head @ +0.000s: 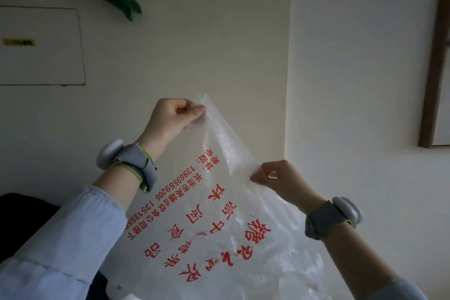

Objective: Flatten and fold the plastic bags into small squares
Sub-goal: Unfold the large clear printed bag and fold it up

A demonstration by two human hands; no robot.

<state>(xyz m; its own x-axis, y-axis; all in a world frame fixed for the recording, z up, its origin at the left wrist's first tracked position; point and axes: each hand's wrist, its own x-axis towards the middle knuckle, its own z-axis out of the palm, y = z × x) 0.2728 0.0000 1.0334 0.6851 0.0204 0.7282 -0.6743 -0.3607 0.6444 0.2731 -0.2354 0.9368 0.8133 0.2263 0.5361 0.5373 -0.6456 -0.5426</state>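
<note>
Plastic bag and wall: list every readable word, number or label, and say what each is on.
"13903559206": red digits on the translucent plastic bag, pinched by the left hand and right hand.
"135135...": second number on it, cut off by the sleeve.
Large red Chinese characters on it: turned sideways, not reliably readable.
Yellow label on the wall panel: blurred.

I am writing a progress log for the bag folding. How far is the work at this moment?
Early stage. Done: nothing folded is visible. In hand: the left hand and right hand each pinch the upper edge of a translucent white plastic bag with red printed characters, holding it up in the air, still wrinkled. Left: flattening it and folding it into a small square.
</note>
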